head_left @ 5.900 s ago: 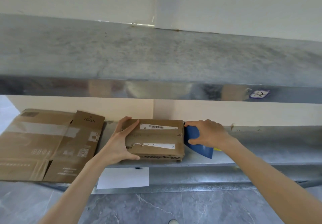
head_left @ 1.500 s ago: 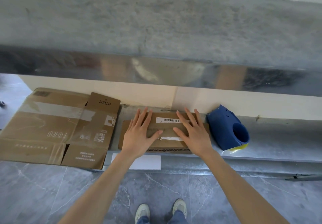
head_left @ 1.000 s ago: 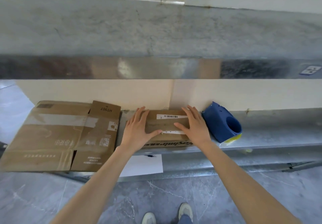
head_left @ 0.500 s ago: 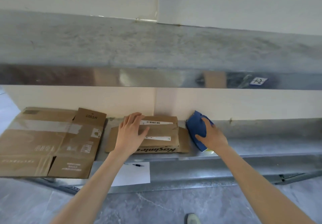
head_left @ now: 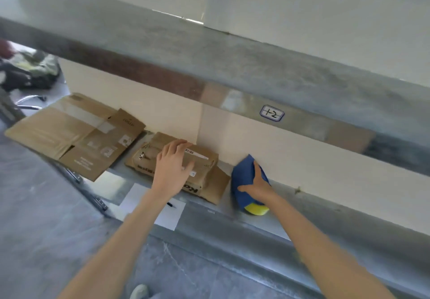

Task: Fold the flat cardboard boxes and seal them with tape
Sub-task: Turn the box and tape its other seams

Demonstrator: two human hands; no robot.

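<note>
A small folded cardboard box point(head_left: 204, 170) with white labels lies on the metal shelf point(head_left: 309, 208) against the wall. My left hand point(head_left: 173, 170) rests flat on its top, fingers spread. To its right sits a blue tape dispenser point(head_left: 244, 177) with a yellow roll at its lower end. My right hand point(head_left: 256, 185) grips the dispenser from above, fingers wrapped over its far side. A large flattened cardboard box point(head_left: 72, 133) lies at the shelf's left end, overhanging the front edge.
An upper metal shelf point(head_left: 232, 65) juts out above, with a label reading 1-2 point(head_left: 271, 113) on its front lip. A white sheet with a pen point(head_left: 152, 208) lies on a lower ledge. Dark bags point(head_left: 25, 72) sit on the floor at far left.
The view has tilted and swung. My right hand stays on the blue dispenser with a firmer wrap, and my left hand keeps pressing on the small box.
</note>
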